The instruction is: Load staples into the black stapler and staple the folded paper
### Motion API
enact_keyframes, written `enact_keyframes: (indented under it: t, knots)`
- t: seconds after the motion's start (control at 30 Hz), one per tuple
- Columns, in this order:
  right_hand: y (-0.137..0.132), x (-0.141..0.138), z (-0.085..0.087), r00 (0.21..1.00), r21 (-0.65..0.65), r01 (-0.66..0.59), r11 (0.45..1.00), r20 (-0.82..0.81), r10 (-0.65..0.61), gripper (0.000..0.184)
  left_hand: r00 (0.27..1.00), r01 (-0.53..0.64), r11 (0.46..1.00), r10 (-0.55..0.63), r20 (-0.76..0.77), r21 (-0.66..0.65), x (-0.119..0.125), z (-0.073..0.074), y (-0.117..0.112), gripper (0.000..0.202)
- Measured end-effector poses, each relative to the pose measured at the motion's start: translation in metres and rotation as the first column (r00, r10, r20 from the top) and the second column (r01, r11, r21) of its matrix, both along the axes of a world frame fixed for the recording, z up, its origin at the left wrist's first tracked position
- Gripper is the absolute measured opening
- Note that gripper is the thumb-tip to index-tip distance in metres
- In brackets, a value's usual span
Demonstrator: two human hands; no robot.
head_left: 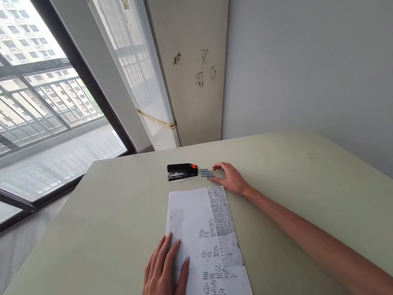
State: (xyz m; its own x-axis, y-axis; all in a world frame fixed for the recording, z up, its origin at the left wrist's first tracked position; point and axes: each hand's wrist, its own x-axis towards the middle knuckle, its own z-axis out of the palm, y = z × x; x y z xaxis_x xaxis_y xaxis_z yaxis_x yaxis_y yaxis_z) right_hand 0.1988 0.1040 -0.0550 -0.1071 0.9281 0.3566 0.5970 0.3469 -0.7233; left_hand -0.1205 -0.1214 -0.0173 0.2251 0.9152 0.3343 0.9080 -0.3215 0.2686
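Observation:
My left hand lies flat with its fingers spread on the left edge of a printed sheet of paper. Beyond the sheet's top edge is a small group of grey staple strips. Around their right end reaches my right hand, thumb and index finger apart, the thumb tip at or very near the strips. Whether it touches them I cannot tell. Just left of the strips a black stapler with an orange-red mark rests on its base.
All of this lies on a pale green table. A white refrigerator with brown stains stands behind the far edge. A grey wall runs along the right, and a dark-framed glass door is on the left.

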Motion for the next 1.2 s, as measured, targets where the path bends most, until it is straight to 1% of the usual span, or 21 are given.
enact_keyframes:
  t: [0.1, 0.2, 0.3, 0.4, 0.47, 0.53, 0.63, 0.7, 0.77, 0.83, 0.9, 0.97, 1.07, 1.2]
  knots:
    - [0.002, -0.001, 0.011, 0.999, 0.02, -0.005, 1.0, 0.034, 0.005, 0.036, 1.0, -0.001, 1.0, 0.001, 0.002, 0.001, 0.0, 0.0, 0.0, 0.044]
    - [0.01, -0.015, 0.03, 0.994, 0.049, -0.053, 0.997, 0.098, 0.048, 0.034, 1.0, 0.001, 1.0, -0.001, 0.01, 0.016, 0.0, 0.001, 0.001, 0.043]
    - [0.025, -0.043, 0.05, 0.974, 0.075, -0.144, 0.987, 0.186, 0.128, 0.037, 1.0, 0.007, 1.0, -0.007, 0.023, 0.026, 0.0, 0.001, 0.001, 0.043]
    - [0.042, -0.075, 0.061, 0.942, 0.068, -0.219, 0.973, 0.273, 0.193, 0.044, 0.999, 0.005, 1.0, -0.005, 0.032, 0.023, 0.0, 0.001, 0.0, 0.042]
    - [0.052, -0.094, 0.064, 0.921, 0.05, -0.249, 0.967, 0.322, 0.22, 0.04, 1.0, 0.001, 1.0, -0.002, 0.03, 0.02, 0.0, 0.001, 0.0, 0.042]
    - [0.057, -0.107, 0.065, 0.906, 0.032, -0.26, 0.965, 0.355, 0.232, 0.03, 1.0, -0.002, 1.0, 0.002, 0.026, 0.017, 0.0, 0.001, -0.001, 0.043]
    - [0.051, -0.115, 0.07, 0.904, 0.037, -0.24, 0.97, 0.373, 0.21, 0.018, 1.0, -0.002, 1.0, 0.002, 0.027, 0.008, 0.001, 0.001, -0.002, 0.042]
    - [0.037, -0.113, 0.078, 0.913, 0.066, -0.216, 0.974, 0.366, 0.178, 0.02, 0.999, -0.001, 1.0, 0.001, 0.032, 0.004, 0.001, 0.002, -0.002, 0.042]
    - [0.015, -0.102, 0.09, 0.925, 0.105, -0.194, 0.975, 0.351, 0.146, 0.026, 0.999, 0.0, 1.0, 0.0, 0.034, 0.003, 0.001, 0.002, -0.003, 0.042]
    - [-0.012, -0.081, 0.104, 0.932, 0.136, -0.184, 0.973, 0.338, 0.129, 0.029, 1.0, 0.005, 1.0, -0.005, 0.03, 0.004, 0.0, 0.002, -0.003, 0.043]
    - [-0.041, -0.052, 0.115, 0.934, 0.148, -0.188, 0.971, 0.333, 0.131, 0.028, 1.0, 0.011, 1.0, -0.011, 0.025, 0.004, 0.0, 0.002, -0.003, 0.043]
    - [-0.07, -0.017, 0.121, 0.933, 0.117, -0.216, 0.969, 0.319, 0.17, 0.029, 1.0, 0.014, 1.0, -0.015, 0.022, 0.007, 0.001, 0.002, -0.003, 0.043]
    - [-0.112, 0.038, 0.116, 0.924, 0.005, -0.178, 0.984, 0.345, 0.165, 0.03, 1.0, 0.014, 1.0, -0.015, 0.024, 0.014, 0.002, 0.003, -0.003, 0.042]
    - [-0.158, 0.103, 0.096, 0.909, -0.086, -0.097, 0.992, 0.398, 0.124, 0.033, 0.999, 0.028, 1.0, -0.029, 0.028, 0.014, 0.002, 0.004, -0.002, 0.043]
